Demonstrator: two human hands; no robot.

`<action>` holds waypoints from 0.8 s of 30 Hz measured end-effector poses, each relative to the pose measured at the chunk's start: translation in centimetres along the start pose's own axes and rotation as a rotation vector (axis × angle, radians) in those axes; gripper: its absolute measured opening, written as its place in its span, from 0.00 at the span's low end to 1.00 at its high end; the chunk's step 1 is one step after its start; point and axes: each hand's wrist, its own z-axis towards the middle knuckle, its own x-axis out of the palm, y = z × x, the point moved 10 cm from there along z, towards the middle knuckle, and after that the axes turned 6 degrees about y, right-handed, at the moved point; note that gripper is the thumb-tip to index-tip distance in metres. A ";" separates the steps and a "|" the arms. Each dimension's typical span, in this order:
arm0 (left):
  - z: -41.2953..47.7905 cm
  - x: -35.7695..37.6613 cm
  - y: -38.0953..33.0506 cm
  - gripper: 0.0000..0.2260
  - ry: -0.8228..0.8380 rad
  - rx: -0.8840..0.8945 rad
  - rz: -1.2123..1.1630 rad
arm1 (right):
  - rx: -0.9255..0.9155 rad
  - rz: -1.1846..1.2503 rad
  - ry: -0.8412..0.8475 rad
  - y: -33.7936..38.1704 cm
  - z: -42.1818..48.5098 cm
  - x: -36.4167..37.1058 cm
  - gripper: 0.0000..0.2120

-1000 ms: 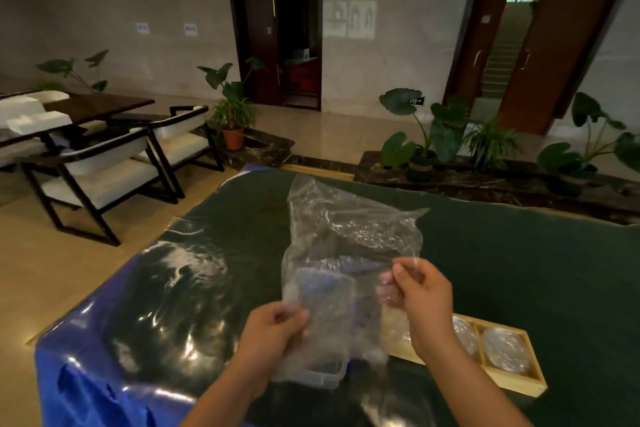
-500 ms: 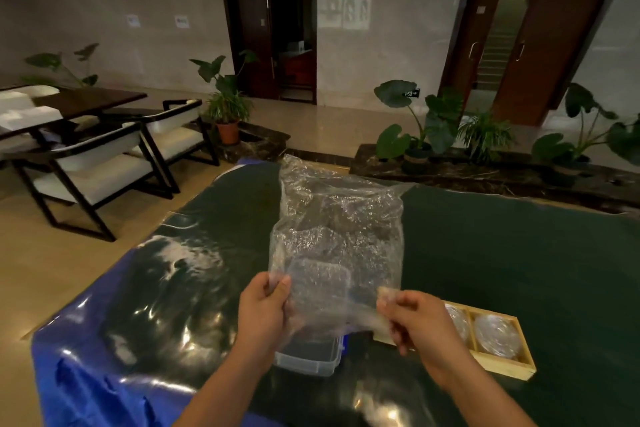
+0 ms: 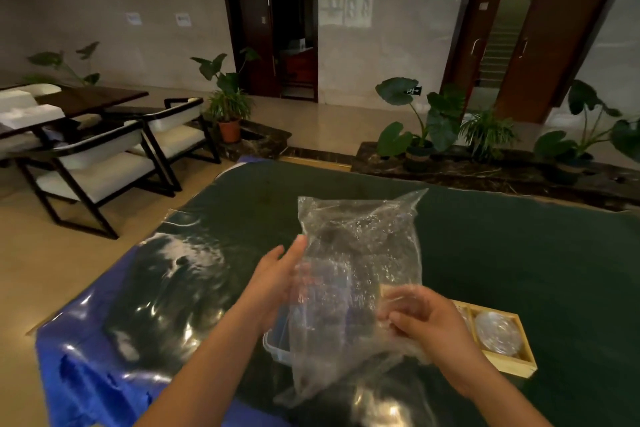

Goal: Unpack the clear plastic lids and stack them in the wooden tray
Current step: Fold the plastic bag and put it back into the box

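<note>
Low in the frame, two bare forearms reach up from the bottom edge. The right hand [image 3: 427, 324], at lower right of centre, has its fingers curled and pinches the lower right edge of a clear crinkled bag [image 3: 360, 253]; some of the film lies over its fingers. The left hand [image 3: 277, 282], at centre left, is released: its fingers are straight and lie flat against the bag's left side. The bag hangs upright between the two hands, above the desk [image 3: 519, 253], its top corner pointing to the upper right. What it holds is too blurred to tell.

Under the bag's lower left part stands a clear box [image 3: 275, 350] on the desk, mostly hidden by the film. Just right of the right hand lies the wooden tray [image 3: 509, 365], at the lower right of the frame. Its right compartment holds a round clear lid [image 3: 498, 333]; the compartment next to it is mostly covered by the hand.

The desk wears a dark green cover, with a glossy blue sheet [image 3: 86, 374] over its lower left corner.

Beyond, at the left of the frame, stand dark-framed chairs [image 3: 104, 166] with white cushions. Potted plants [image 3: 426, 125] line a stone ledge across the middle and right. At the upper centre is a dark doorway [image 3: 277, 28] in a grey wall.
</note>
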 end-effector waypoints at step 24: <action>0.2 0.2 -2.7 0.08 -0.110 0.266 -0.144 | 0.042 0.274 -0.053 2.5 2.5 -4.1 0.20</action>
